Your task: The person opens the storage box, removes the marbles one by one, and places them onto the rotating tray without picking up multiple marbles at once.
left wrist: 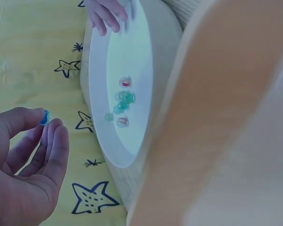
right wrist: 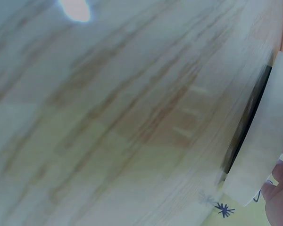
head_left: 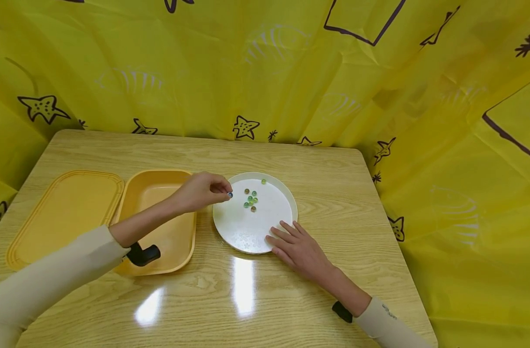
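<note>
My left hand (head_left: pixel 202 191) pinches a blue marble (left wrist: pixel 45 117) between thumb and fingertips, held over the left rim of a round white tray (head_left: pixel 230 227). Several green marbles (head_left: pixel 250 198) lie clustered in the tray, with a brown marble (head_left: pixel 254 209) below them and another brown marble (head_left: pixel 246 191) above. A single yellow-green marble (head_left: pixel 263 181) sits near the far rim. With fingers spread, my right hand (head_left: pixel 301 251) rests on the tray's near right rim. In the right wrist view, the fingers (right wrist: pixel 278 188) show at the tray's side wall (right wrist: pixel 259 136).
An orange-yellow rectangular box (head_left: pixel 188 246) stands left of the tray, under my left forearm. Its matching flat lid (head_left: pixel 69 212) lies further left. Both are on a wood-grain table (head_left: pixel 334 193), with a yellow patterned curtain (head_left: pixel 195 72) hanging behind and to the right.
</note>
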Tool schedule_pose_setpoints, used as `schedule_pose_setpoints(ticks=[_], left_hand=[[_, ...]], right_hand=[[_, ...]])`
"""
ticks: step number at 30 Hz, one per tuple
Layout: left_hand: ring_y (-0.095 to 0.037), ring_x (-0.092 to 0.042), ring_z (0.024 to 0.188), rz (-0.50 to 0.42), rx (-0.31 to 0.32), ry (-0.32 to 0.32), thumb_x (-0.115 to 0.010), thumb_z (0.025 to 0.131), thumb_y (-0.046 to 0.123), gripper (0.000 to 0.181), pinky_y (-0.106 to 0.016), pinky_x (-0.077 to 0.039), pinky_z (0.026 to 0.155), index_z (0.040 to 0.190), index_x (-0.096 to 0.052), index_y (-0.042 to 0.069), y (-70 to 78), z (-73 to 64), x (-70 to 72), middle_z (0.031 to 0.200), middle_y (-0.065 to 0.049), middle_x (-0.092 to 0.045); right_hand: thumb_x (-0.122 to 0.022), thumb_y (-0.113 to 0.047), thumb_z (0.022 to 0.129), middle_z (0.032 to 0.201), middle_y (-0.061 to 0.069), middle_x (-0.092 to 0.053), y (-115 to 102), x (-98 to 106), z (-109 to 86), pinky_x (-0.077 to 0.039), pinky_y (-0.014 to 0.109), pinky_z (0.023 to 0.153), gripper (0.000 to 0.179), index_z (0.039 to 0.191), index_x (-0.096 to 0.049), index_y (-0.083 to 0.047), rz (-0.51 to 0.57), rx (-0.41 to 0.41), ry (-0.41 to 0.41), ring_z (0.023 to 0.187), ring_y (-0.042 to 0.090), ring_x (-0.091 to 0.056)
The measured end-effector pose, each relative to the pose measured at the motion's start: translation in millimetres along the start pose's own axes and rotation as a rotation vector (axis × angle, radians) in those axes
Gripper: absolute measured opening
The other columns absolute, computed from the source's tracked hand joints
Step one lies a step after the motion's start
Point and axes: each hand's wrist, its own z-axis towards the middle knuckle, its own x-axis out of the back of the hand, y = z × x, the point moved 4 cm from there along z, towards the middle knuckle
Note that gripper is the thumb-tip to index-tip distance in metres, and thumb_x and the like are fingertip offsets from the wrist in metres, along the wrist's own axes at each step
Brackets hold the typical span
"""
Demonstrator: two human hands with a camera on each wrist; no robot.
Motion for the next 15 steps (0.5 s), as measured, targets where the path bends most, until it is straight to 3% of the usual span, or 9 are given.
schedule_pose_setpoints(ticks=[15], left_hand=[[-0.017,-0.064,0.082,-0.052,0.024,-0.018,-0.071,0.091,0.005,0.01,-0.032,-0.051,0.075,0.098,-0.073,-0.001,6.2,32.2,-23.9,0.089,-0.004,-0.071]], right_hand=[[-0.025,-0.042,0.11,0.137,0.006,-0.06,0,1,0.6,-0.03,0.054,0.111,0.053,0.134,-0.065,-0.016,-0.005,-0.001,-0.023,0.135,0.031,-0.046]])
